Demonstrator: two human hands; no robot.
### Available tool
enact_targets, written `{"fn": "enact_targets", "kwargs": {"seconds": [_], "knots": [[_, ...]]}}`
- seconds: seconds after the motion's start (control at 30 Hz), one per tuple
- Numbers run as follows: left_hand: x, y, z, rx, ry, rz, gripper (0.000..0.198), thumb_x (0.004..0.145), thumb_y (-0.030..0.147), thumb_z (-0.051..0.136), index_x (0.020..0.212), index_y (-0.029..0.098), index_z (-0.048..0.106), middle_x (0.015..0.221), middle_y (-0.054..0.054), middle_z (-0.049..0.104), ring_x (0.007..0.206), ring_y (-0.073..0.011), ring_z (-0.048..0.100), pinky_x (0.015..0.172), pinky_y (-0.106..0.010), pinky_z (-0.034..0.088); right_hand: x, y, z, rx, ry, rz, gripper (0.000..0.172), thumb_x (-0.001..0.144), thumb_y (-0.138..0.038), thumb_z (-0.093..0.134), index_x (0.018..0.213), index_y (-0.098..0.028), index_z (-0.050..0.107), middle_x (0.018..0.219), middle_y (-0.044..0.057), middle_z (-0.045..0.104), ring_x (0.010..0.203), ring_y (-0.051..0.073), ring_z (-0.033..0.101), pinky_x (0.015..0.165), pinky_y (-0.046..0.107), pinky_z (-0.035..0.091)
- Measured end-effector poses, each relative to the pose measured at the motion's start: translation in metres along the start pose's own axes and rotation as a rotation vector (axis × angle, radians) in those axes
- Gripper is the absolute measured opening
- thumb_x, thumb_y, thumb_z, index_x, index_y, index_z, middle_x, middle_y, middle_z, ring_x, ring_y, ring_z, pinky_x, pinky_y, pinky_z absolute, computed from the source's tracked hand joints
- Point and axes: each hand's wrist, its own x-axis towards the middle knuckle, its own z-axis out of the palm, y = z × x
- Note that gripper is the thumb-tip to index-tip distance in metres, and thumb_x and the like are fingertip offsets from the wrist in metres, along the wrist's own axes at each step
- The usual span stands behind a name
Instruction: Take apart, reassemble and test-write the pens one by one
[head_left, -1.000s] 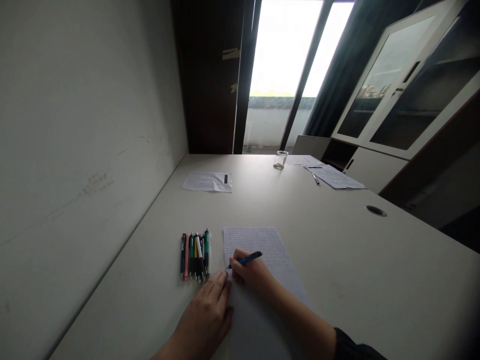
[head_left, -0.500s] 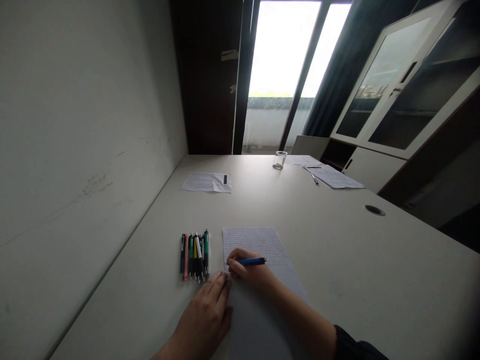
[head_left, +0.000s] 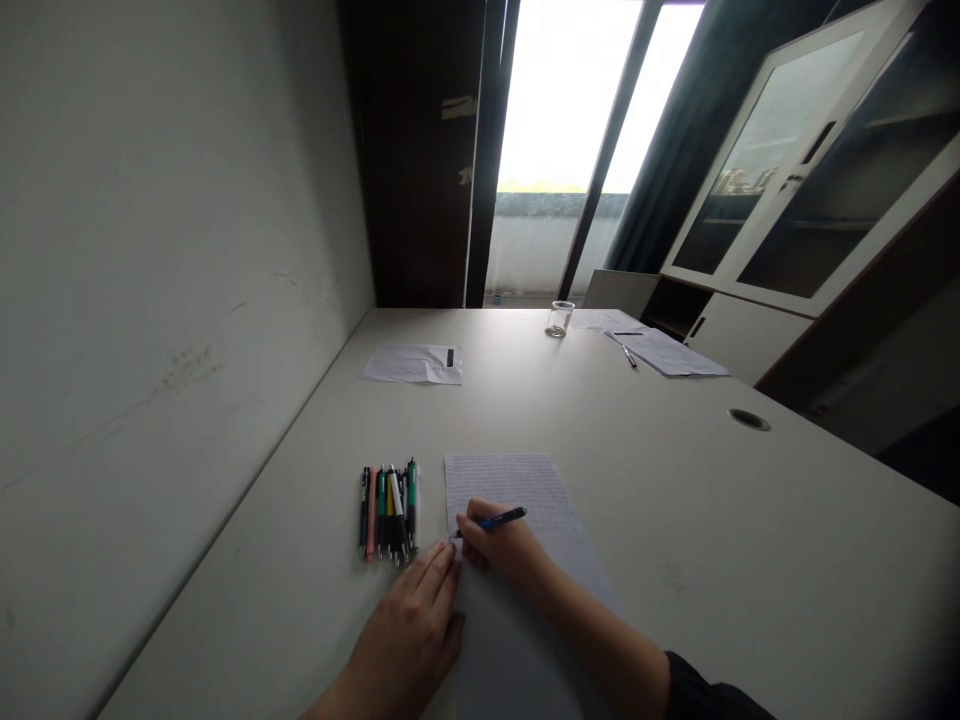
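Head view: blue pen (head_left: 504,519) sits in the right hand (head_left: 499,542), gripped between thumb and fingers, its tip close to the left edge of a written sheet (head_left: 499,630) on the white table (head_left: 660,480). Lines of writing cover the sheet's upper part; the lower part lies in shade beneath the right forearm. The left hand (head_left: 416,610) lies flat, palm down and gripping nothing, its fingertips on the sheet's left edge near the pen tip. To the left of the sheet lies a row of loose pens (head_left: 399,505), among them pink, green, yellow and white ones, side by side and partly overlapping.

At the table's far end a clear glass (head_left: 559,319) stands upright; whether it holds anything cannot be told. Near it, to the right, are a stack of papers (head_left: 671,355) and a silvery pen (head_left: 630,357) touching its edge; another sheet (head_left: 412,364) lies far left. A white cabinet (head_left: 777,205) has glazed doors, both shut; a shelf shows dimly behind the right pane, its contents too dark to read. Below, an open compartment (head_left: 679,305) is likewise dark inside.
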Motion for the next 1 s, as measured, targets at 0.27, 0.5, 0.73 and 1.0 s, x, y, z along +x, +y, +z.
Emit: {"fn": "enact_targets", "kwargs": {"seconds": [0.27,0.5,0.73,1.0], "knots": [[0.001,0.0,-0.002,0.02,-0.01,0.002,0.052,0.086,0.015,0.053,0.137,0.012,0.048,0.143,-0.014,0.052,0.132,-0.0277,0.049,0.108,-0.042,0.047,-0.002,-0.007,-0.002,-0.047,-0.009,-0.007,0.028,0.087,-0.032,0.052,0.061,-0.021,0.047,0.05,-0.004,0.055,0.045,0.011,0.05,0.046,0.02,0.039],[0.0,0.0,-0.001,0.031,-0.015,-0.006,0.052,0.085,0.015,0.054,0.137,0.012,0.049,0.143,-0.014,0.052,0.132,-0.0274,0.05,0.107,-0.042,0.047,0.0,-0.002,-0.001,-0.018,-0.007,0.01,0.027,0.086,-0.031,0.052,0.061,-0.021,0.046,0.05,-0.004,0.055,0.045,0.01,0.05,0.045,0.02,0.039],[0.0,0.001,-0.002,0.019,-0.003,0.0,0.05,0.087,0.016,0.054,0.136,0.012,0.05,0.142,-0.014,0.053,0.131,-0.0274,0.05,0.108,-0.042,0.047,0.0,0.001,0.0,0.02,0.008,-0.004,0.027,0.087,-0.033,0.05,0.063,-0.021,0.046,0.051,-0.004,0.055,0.045,0.011,0.051,0.045,0.02,0.04],[0.001,0.0,-0.002,0.026,-0.014,0.003,0.05,0.087,0.017,0.055,0.136,0.011,0.05,0.142,-0.015,0.053,0.131,-0.0284,0.051,0.107,-0.043,0.048,0.0,-0.004,0.0,-0.026,-0.004,0.016,0.027,0.086,-0.032,0.05,0.062,-0.021,0.046,0.05,-0.004,0.055,0.045,0.011,0.051,0.045,0.02,0.039]]}}
